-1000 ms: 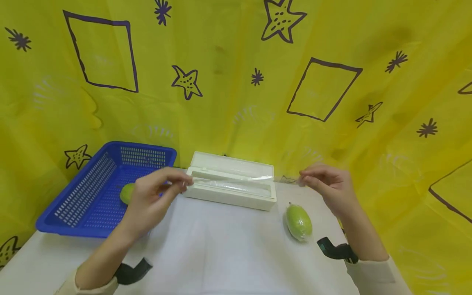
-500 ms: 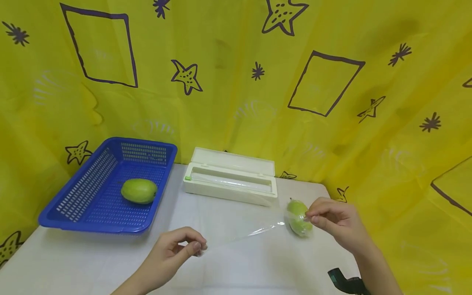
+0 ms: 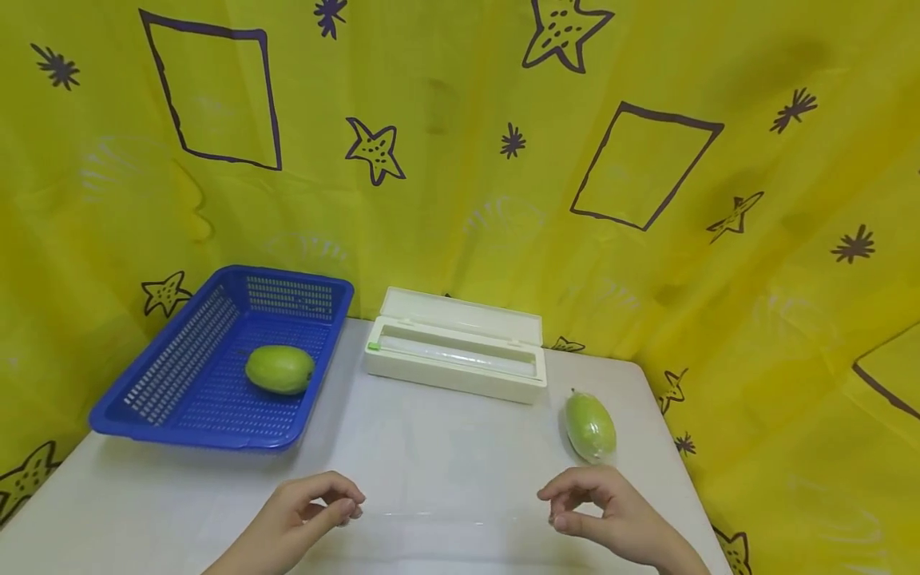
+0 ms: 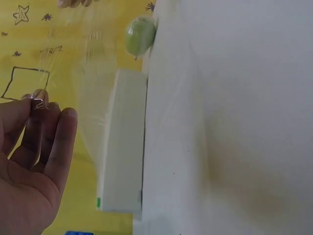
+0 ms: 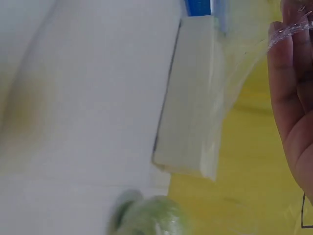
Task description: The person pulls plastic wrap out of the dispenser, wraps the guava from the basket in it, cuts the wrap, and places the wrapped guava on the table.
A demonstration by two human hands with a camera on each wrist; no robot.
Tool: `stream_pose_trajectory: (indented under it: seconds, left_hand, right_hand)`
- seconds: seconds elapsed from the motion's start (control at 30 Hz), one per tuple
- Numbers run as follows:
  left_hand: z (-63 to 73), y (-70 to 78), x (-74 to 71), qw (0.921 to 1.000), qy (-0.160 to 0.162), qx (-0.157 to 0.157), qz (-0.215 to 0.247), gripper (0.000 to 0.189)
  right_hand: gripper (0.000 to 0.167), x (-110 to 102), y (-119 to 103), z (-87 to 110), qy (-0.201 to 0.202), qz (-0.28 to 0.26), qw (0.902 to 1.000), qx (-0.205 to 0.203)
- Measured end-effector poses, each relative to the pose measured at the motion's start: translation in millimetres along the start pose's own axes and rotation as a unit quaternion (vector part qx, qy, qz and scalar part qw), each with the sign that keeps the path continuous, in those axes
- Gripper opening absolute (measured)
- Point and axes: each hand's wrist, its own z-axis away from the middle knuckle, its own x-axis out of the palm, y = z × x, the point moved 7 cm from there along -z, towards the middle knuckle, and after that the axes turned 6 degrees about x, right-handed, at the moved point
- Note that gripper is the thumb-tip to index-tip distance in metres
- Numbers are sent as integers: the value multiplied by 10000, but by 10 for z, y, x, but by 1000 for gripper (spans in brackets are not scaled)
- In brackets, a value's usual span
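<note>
A clear sheet of cling film (image 3: 424,513) stretches between my two hands low over the near part of the table. My left hand (image 3: 291,523) pinches one corner between thumb and fingertips. My right hand (image 3: 614,515) pinches the opposite corner. The film's outline is mostly too transparent to follow. Beyond the hands, a cream cling film box (image 3: 453,382) stands with its lid (image 3: 460,315) raised, and a roll of film (image 3: 460,355) lies inside. Just past my right hand lies a green oval fruit (image 3: 591,427), shiny with film around it.
A blue plastic basket (image 3: 197,438) stands at the left and holds another green oval fruit (image 3: 279,370). A white cloth covers the table (image 3: 446,447). Behind it hangs a yellow curtain (image 3: 446,224) with drawn stars.
Both hands have come down and back toward me from near the box, drawing the film with them. The right hand has moved off from over the wrapped fruit, which stays put.
</note>
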Motion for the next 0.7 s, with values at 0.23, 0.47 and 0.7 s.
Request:
stream_pose_trajectory:
  seconds: [0.23, 0.47, 0.7]
  left_hand:
    - [92, -316, -86, 9983, 177, -443, -323, 20]
    - [131, -569, -72, 9957, -94, -400, -835, 11]
    - [160, -586, -2, 9894, -618, -134, -1306, 15]
  right_hand:
    - [16, 334, 436, 18, -242, 75, 9965, 792]
    - [5, 601, 774, 45, -448, 119, 9939, 1003]
    - [9, 717, 869, 50, -712, 132, 9904, 1180]
